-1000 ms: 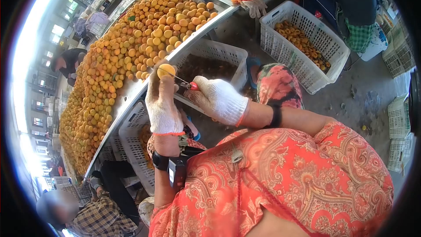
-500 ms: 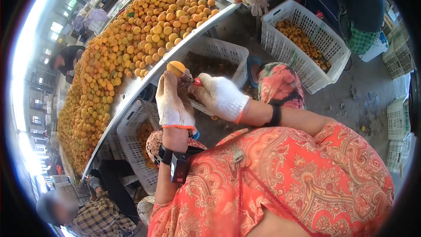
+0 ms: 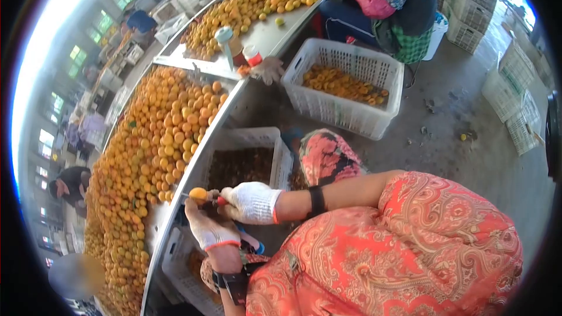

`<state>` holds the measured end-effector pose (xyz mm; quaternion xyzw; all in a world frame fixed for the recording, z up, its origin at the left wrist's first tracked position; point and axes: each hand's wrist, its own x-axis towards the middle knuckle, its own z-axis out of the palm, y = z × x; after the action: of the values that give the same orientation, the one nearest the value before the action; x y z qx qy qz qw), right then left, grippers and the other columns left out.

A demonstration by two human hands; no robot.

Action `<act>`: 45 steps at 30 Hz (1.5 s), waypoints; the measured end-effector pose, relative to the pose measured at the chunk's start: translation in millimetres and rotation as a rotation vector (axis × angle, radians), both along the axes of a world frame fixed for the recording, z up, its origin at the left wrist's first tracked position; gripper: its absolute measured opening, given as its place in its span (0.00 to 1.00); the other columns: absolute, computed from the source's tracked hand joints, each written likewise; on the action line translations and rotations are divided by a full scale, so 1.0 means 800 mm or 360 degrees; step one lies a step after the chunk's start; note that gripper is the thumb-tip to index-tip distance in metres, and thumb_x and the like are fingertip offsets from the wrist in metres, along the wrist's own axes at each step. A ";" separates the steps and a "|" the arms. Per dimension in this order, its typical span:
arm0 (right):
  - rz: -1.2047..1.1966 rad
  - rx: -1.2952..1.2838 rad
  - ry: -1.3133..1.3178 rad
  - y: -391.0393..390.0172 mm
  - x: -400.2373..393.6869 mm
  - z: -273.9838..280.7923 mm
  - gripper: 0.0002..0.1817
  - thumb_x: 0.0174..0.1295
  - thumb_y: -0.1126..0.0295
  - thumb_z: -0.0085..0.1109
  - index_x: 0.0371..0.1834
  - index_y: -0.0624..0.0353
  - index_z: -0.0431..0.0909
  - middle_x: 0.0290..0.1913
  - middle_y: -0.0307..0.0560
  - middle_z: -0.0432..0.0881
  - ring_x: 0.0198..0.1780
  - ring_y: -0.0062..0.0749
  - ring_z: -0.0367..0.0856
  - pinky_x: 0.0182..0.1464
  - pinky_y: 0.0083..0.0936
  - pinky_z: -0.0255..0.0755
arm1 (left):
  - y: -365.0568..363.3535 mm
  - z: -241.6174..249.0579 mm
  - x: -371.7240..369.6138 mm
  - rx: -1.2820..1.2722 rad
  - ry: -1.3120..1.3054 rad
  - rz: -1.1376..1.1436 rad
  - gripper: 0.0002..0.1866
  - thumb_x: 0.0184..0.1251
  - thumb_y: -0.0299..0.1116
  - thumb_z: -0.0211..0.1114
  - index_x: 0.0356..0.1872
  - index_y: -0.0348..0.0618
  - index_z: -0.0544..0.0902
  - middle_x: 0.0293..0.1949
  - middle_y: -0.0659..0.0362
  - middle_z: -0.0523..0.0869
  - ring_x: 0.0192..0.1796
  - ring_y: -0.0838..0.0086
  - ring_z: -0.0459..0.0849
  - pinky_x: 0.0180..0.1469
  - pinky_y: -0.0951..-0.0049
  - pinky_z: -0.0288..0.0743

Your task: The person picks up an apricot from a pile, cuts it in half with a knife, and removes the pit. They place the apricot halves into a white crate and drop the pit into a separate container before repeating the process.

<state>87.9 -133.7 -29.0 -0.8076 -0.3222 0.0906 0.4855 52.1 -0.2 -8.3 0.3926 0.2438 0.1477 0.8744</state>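
My left hand (image 3: 209,227), in a white knit glove stained brown at the fingers, is closed around an orange apricot (image 3: 199,193) beside the table edge. My right hand (image 3: 255,202), gloved too, grips a small red-handled knife (image 3: 222,201) against the fruit. Its thin blade shows only faintly past the apricot, and how deep it cuts is hidden. Left of both hands, a large heap of apricots (image 3: 140,158) covers the metal table (image 3: 157,222). Just beyond my right hand stands a white crate (image 3: 283,167) with dark, wet-looking bits inside.
Another white crate (image 3: 345,122) holds opened apricot pieces. A third crate (image 3: 175,266) sits under the table edge. A red-and-white container (image 3: 252,54) and a grey glove (image 3: 269,70) lie at the table's corner. A person in a pink sleeve (image 3: 374,1) sits beyond. Crates (image 3: 471,9) are stacked at right.
The view has swung, so the hands appear lower and further left, and more of the far table shows. Both hands keep hold of the apricot and the knife.
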 end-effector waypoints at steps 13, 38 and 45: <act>-0.0036 -0.0071 -0.0076 -0.040 -0.029 0.054 0.20 0.70 0.55 0.52 0.53 0.59 0.77 0.36 0.62 0.85 0.41 0.59 0.85 0.44 0.46 0.77 | -0.025 0.023 -0.021 0.0051 -0.0330 -0.0257 0.21 0.73 0.52 0.57 0.47 0.43 0.77 0.37 0.55 0.81 0.40 0.66 0.80 0.47 0.66 0.76; -0.0207 0.0727 0.0005 -0.027 -0.032 0.104 0.22 0.65 0.52 0.57 0.37 0.64 0.77 0.31 0.65 0.82 0.39 0.62 0.82 0.40 0.44 0.74 | -0.055 0.066 -0.077 0.1071 -0.0368 -0.0340 0.15 0.77 0.37 0.58 0.58 0.42 0.76 0.37 0.66 0.81 0.30 0.86 0.76 0.31 0.86 0.68; -0.0311 0.0775 0.0140 -0.013 -0.028 0.100 0.22 0.66 0.51 0.59 0.36 0.63 0.79 0.33 0.63 0.82 0.39 0.55 0.83 0.42 0.41 0.73 | -0.051 0.035 -0.062 0.1457 -0.0460 -0.0095 0.11 0.80 0.37 0.53 0.43 0.41 0.78 0.29 0.67 0.77 0.29 0.88 0.70 0.30 0.84 0.63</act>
<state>65.2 -144.3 50.8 -0.6896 -0.2336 -0.0018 0.6855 2.6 -40.9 19.4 0.7195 0.0183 0.2679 0.6405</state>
